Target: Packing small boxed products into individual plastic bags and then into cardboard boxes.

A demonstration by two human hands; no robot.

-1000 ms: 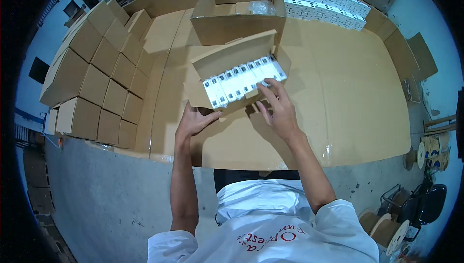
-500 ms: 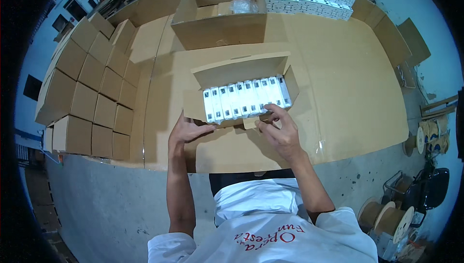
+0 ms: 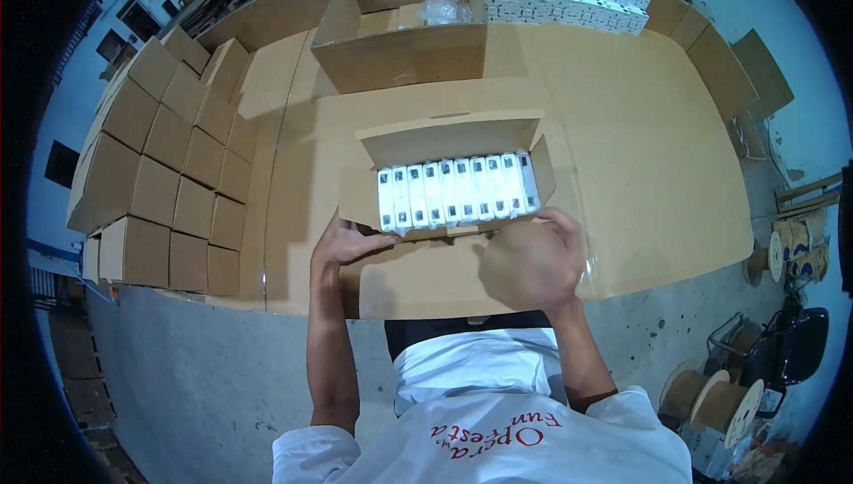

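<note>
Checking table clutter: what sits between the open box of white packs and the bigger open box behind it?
Nothing: the head view shows bare cardboard-covered table between the open box and the bigger open box.

An open brown carton holds a row of white packs (dark marks), stacked brown boxes at left.

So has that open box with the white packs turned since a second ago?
Yes. The open box was skewed; now its row of white packs lies nearly parallel to the table's near edge.
</note>
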